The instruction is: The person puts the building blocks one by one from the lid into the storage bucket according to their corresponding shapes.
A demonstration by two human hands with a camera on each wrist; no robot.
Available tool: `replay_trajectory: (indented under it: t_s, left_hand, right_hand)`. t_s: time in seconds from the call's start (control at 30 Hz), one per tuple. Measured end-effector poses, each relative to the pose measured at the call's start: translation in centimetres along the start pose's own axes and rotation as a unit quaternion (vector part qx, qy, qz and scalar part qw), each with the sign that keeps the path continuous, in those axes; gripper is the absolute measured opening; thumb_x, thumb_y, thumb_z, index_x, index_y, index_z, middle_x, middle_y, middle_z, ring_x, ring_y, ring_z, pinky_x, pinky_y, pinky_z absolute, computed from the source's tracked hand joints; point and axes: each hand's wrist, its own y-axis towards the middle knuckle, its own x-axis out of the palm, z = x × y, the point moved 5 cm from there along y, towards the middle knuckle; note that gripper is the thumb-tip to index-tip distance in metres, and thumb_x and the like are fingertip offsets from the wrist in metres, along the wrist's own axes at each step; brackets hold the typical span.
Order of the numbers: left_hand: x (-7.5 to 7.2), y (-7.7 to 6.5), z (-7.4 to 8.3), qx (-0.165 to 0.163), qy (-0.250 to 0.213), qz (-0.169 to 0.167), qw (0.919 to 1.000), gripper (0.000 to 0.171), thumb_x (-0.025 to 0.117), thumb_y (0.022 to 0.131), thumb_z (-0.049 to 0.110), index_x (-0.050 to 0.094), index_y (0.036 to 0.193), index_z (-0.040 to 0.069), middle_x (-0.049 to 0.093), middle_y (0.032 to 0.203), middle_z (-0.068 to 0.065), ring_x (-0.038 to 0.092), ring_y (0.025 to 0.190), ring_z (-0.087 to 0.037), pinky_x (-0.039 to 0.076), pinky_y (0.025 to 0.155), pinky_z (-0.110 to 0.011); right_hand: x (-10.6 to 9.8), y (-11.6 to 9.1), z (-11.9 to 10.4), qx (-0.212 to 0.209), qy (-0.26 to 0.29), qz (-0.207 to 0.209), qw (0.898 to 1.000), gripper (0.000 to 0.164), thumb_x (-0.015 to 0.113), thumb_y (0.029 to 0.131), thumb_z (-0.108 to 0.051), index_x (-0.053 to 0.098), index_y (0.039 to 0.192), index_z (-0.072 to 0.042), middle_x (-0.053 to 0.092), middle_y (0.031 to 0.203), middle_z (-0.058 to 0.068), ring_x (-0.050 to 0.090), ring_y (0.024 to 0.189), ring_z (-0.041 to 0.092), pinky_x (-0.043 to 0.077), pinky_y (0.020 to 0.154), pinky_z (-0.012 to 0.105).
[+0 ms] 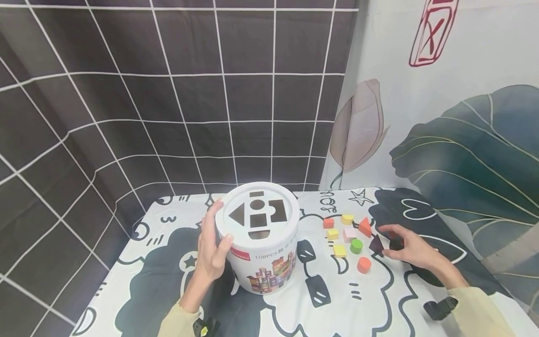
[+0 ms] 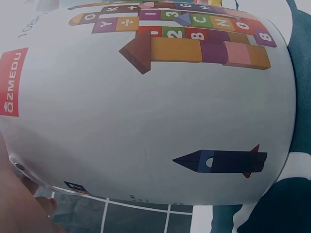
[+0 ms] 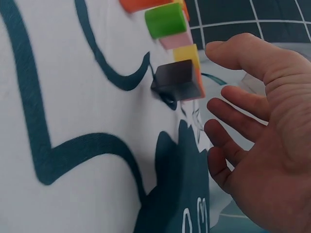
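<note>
A white round bucket [image 1: 263,252] with printed block pictures stands at the middle of the table. Its white lid [image 1: 236,231] has several shaped holes, among them a triangle and a circle. My left hand [image 1: 212,250] rests against the bucket's left side, fingers along the lid's rim and thumb toward the front. On the right, my right hand [image 1: 414,250] hovers with thumb and fingers apart, nothing between them. Just beyond its fingertips lies a dark block [image 3: 177,80]. Near it are a red triangular block [image 1: 365,227] and a green cylinder [image 1: 356,246].
More small blocks lie right of the bucket: an orange-red cylinder [image 1: 364,265], a yellow block [image 1: 339,251], a pink block [image 1: 349,234] and several others. A patterned cloth [image 1: 294,309] covers the table. A dark gridded curtain [image 1: 189,98] hangs behind.
</note>
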Motion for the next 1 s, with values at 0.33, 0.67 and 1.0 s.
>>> replay_trajectory:
  t_s: [0.33, 0.67, 1.0]
  left_hand:
    - [0.0, 0.0, 0.2, 0.002, -0.001, 0.0, 1.0, 0.071, 0.048, 0.08, 0.029, 0.043, 0.145, -0.001, 0.046, 0.15, -0.017, 0.044, 0.131, -0.036, 0.03, 0.097, -0.057]
    - [0.0, 0.1, 0.1, 0.003, -0.001, 0.0, 1.0, 0.071, 0.047, 0.08, 0.029, 0.043, 0.145, -0.001, 0.045, 0.15, -0.017, 0.043, 0.131, -0.037, 0.031, 0.096, -0.058]
    - [0.0, -0.1, 0.1, -0.005, 0.002, -0.002, 1.0, 0.072, 0.047, 0.08, 0.028, 0.042, 0.145, -0.001, 0.044, 0.151, -0.015, 0.043, 0.128, -0.036, 0.032, 0.094, -0.057]
  right_hand:
    - [0.6, 0.0, 1.0, 0.004, 0.005, -0.009, 1.0, 0.076, 0.086, 0.075, -0.02, 0.05, 0.135, 0.006, 0.053, 0.13, 0.029, 0.052, 0.112, 0.046, 0.044, 0.088, 0.062]
    - [1.2, 0.2, 1.4, 0.004, 0.022, -0.018, 1.0, 0.077, 0.086, 0.074, -0.017, 0.048, 0.137, 0.006, 0.049, 0.134, 0.03, 0.051, 0.114, 0.047, 0.042, 0.09, 0.064]
    - [1.4, 0.4, 1.7, -0.005, 0.012, -0.019, 1.0, 0.073, 0.085, 0.073, -0.015, 0.051, 0.134, 0.007, 0.055, 0.129, 0.028, 0.053, 0.11, 0.044, 0.042, 0.089, 0.062]
